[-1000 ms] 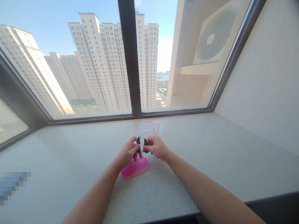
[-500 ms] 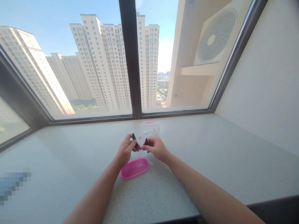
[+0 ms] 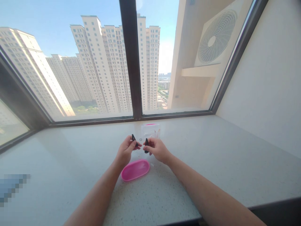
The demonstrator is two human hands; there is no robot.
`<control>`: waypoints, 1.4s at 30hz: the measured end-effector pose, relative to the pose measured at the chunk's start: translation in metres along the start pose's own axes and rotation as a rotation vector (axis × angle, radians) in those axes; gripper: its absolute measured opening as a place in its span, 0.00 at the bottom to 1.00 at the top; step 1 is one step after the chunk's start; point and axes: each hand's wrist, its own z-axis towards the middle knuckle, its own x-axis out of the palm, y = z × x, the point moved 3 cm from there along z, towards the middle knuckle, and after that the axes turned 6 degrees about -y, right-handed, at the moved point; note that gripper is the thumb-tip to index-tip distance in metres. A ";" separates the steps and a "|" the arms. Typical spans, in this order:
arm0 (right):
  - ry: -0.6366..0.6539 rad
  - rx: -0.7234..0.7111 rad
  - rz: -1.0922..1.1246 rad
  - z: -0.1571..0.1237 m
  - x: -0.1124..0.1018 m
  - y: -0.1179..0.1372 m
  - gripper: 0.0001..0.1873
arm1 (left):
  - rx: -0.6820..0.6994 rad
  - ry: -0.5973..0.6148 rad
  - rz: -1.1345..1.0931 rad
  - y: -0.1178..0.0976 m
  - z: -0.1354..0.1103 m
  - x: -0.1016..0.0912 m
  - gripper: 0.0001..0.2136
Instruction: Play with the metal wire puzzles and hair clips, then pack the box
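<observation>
My left hand (image 3: 125,150) is pinched shut on a small black clip-like piece (image 3: 134,138), held just above the stone sill. My right hand (image 3: 158,148) grips a second small black piece (image 3: 146,142) a few centimetres to the right of the first. The two pieces point upward and do not touch. Between and slightly beyond them a tiny ring (image 3: 140,139) lies on the sill. A pink oval lid or dish (image 3: 135,169) rests on the sill just below my hands.
A small clear plastic container with a pink trim (image 3: 150,129) stands behind my hands near the window frame (image 3: 131,62). The speckled sill (image 3: 211,150) runs wide to both sides; a wall (image 3: 270,78) rises on the right. A blurred patch sits at far left.
My hands rose off the pink dish and drew slightly apart; the left black piece tilted outward to the left. The pink dish now shows whole.
</observation>
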 end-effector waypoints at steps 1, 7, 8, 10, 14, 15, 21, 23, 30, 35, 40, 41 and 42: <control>0.004 0.002 0.005 0.000 0.000 0.000 0.12 | 0.018 -0.009 0.005 -0.001 0.001 0.000 0.09; 0.067 0.015 -0.006 -0.001 0.001 0.000 0.10 | 0.111 -0.026 0.081 -0.004 0.003 -0.002 0.07; 0.076 0.016 -0.014 -0.001 0.001 0.000 0.11 | 0.100 -0.020 0.077 -0.004 0.003 -0.002 0.07; 0.080 0.018 -0.029 -0.001 0.001 0.001 0.13 | 0.072 -0.005 0.063 -0.003 0.002 -0.002 0.07; 0.065 0.036 -0.034 -0.002 0.000 0.003 0.17 | 0.017 0.003 0.014 -0.003 0.002 -0.001 0.08; 0.063 0.041 -0.034 -0.002 0.000 0.003 0.17 | -0.001 0.007 -0.007 -0.003 0.001 0.000 0.08; 0.044 0.056 -0.011 0.000 -0.001 0.002 0.18 | -0.115 0.045 -0.045 -0.004 0.000 0.002 0.10; 0.031 0.054 0.003 0.000 -0.002 0.002 0.18 | -0.128 0.054 -0.042 -0.004 0.000 0.002 0.11; 0.015 0.043 0.033 -0.001 -0.001 0.007 0.20 | -0.099 0.094 -0.037 -0.003 -0.001 0.005 0.12; 0.017 0.047 0.042 -0.002 -0.001 0.008 0.21 | -0.092 0.113 -0.043 -0.003 -0.002 0.005 0.12; 0.019 0.058 0.039 -0.001 0.000 0.007 0.21 | -0.088 0.123 -0.042 -0.001 0.000 0.004 0.12; 0.018 0.058 0.040 -0.001 -0.001 0.006 0.21 | -0.089 0.122 -0.037 -0.001 0.000 0.004 0.13; 0.019 0.057 0.043 -0.001 -0.001 0.005 0.21 | -0.088 0.117 -0.028 -0.001 0.000 0.004 0.13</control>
